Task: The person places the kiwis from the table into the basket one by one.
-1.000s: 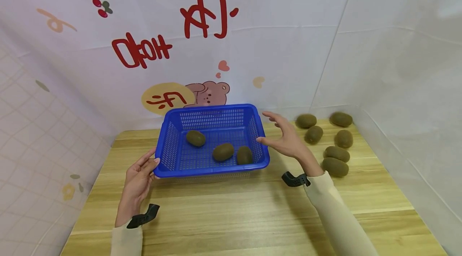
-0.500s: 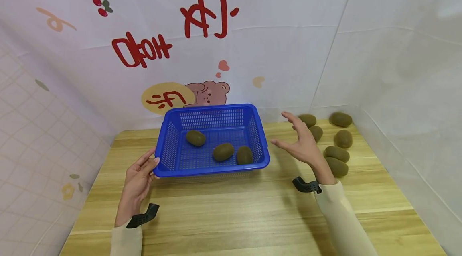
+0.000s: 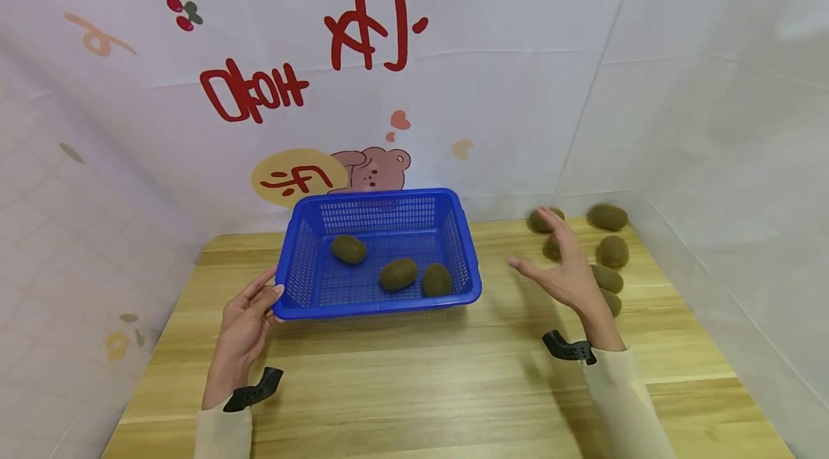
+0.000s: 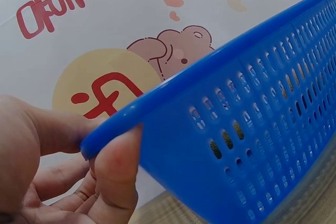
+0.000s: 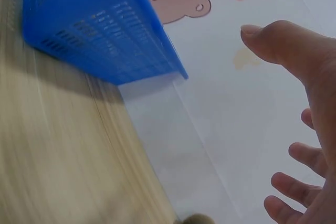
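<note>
A blue plastic basket (image 3: 376,310) with slotted walls stands toward the back of the table, three brown kiwis inside, one of them a kiwi (image 3: 398,275) near the middle. My left hand (image 3: 245,322) pinches the basket's left front corner by the rim; in the left wrist view the thumb and fingers (image 4: 116,169) close on that rim. To the right of the basket, my right hand (image 3: 570,273) hovers with thumb and fingers spread, holding nothing. It partly covers several kiwis on the table, such as a kiwi (image 3: 612,252) behind it.
A white printed cloth wall (image 3: 492,85) rises right behind the basket, and another wall (image 3: 725,257) borders the table's right side. Wooden tabletop (image 3: 401,394) spreads in front of the basket. A farther kiwi (image 3: 607,217) lies at the back right corner.
My right hand has moved right, away from the basket's right rim and over toward the loose kiwis, its fingers still spread. The left hand keeps its grip, and the basket stays in place.
</note>
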`<state>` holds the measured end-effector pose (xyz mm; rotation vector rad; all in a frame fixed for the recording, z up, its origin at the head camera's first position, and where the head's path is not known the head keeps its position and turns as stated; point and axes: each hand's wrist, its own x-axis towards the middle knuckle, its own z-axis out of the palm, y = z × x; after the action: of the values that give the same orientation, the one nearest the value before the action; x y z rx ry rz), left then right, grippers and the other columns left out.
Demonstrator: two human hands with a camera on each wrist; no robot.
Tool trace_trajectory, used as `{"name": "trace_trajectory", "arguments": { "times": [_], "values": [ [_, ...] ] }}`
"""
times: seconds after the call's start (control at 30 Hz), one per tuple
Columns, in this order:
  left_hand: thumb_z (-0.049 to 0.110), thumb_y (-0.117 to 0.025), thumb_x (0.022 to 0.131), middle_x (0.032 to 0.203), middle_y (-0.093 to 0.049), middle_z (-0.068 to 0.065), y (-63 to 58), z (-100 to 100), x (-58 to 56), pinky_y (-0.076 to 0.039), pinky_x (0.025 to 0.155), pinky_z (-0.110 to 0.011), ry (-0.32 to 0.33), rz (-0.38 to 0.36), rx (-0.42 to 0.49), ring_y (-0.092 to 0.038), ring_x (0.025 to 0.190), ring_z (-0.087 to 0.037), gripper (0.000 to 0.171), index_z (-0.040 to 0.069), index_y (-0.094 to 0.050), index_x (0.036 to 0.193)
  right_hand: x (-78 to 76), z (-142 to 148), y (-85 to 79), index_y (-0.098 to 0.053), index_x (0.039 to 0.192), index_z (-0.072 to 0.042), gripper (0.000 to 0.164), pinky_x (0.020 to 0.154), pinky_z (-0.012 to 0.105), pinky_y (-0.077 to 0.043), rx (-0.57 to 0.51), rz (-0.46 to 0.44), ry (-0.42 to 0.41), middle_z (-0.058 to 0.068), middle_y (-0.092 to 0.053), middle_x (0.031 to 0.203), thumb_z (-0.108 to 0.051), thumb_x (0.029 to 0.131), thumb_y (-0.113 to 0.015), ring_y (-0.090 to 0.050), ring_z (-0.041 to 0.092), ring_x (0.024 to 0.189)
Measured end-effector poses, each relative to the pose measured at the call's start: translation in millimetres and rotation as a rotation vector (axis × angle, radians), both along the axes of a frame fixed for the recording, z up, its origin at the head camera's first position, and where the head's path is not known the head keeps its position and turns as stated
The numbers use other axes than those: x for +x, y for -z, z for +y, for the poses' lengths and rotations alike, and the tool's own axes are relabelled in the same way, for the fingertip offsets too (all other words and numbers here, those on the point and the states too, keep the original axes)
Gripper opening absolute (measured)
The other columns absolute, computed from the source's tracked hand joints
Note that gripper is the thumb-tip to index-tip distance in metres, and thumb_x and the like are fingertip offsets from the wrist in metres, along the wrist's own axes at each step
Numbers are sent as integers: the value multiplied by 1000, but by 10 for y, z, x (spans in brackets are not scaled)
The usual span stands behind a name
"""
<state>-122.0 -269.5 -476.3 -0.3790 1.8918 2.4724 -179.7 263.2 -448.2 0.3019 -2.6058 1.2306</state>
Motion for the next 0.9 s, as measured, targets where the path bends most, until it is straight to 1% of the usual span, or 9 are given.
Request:
{"name": "trace_trajectory", "arguments": {
  "times": [0.07,0.2,0.3,0.4,0.5,0.6,0.73,0.9],
  "values": [
    [15,-69,99,94,-66,4,-3,1,1,-55,57,-17,3,0,0,-63,72,-6,65,1,-39,155,26,57,25,-29,161,-36,100,118,72,-26,-19,-12,10,-1,-24,170,-34,81,-89,-23,35,156],
    [15,-70,99,93,-65,4,4,5,-6,-55,56,-17,3,2,11,-63,72,-6,65,2,-40,155,77,180,87,-29,160,-39,99,117,73,-27,-15,-15,41,-3,-22,171,-33,82,-88,-23,36,156],
    [14,-70,99,93,-64,3,12,1,-11,-55,56,-18,1,4,21,-63,71,-6,65,1,-40,155,112,259,125,-27,161,-37,100,115,70,-30,4,-18,66,-1,-23,171,-34,82,-88,-27,39,153],
    [14,-69,99,93,-65,3,16,-8,-11,-55,56,-18,-1,8,26,-63,71,-6,65,1,-39,155,146,336,145,-25,163,-32,102,112,67,-34,23,-28,85,5,-26,170,-34,83,-87,-31,42,149],
    [15,-69,99,94,-65,2,19,-12,-14,-55,56,-18,7,13,29,-64,71,-6,66,1,-38,156,188,419,153,-25,163,-28,102,111,67,-35,26,-37,101,12,-30,167,-33,83,-87,-33,45,146],
    [15,-69,99,95,-64,2,19,-15,-17,-55,57,-17,14,18,31,-64,72,-6,67,1,-37,157,240,504,160,-25,164,-27,103,113,68,-33,13,-48,109,15,-31,165,-32,83,-87,-32,47,146],
    [14,-68,100,93,-63,3,18,-18,-14,-55,57,-17,12,22,33,-64,71,-6,66,1,-37,157,325,595,193,-21,165,-25,104,114,71,-30,-6,-82,110,13,-26,168,-31,84,-86,-29,50,149],
    [13,-67,100,93,-64,3,21,-21,-12,-55,57,-17,16,28,39,-64,71,-6,67,1,-35,158,438,686,274,-18,165,-28,103,113,76,-27,-32,-159,139,9,-22,171,-36,87,-84,-25,46,153]
  ]
}}
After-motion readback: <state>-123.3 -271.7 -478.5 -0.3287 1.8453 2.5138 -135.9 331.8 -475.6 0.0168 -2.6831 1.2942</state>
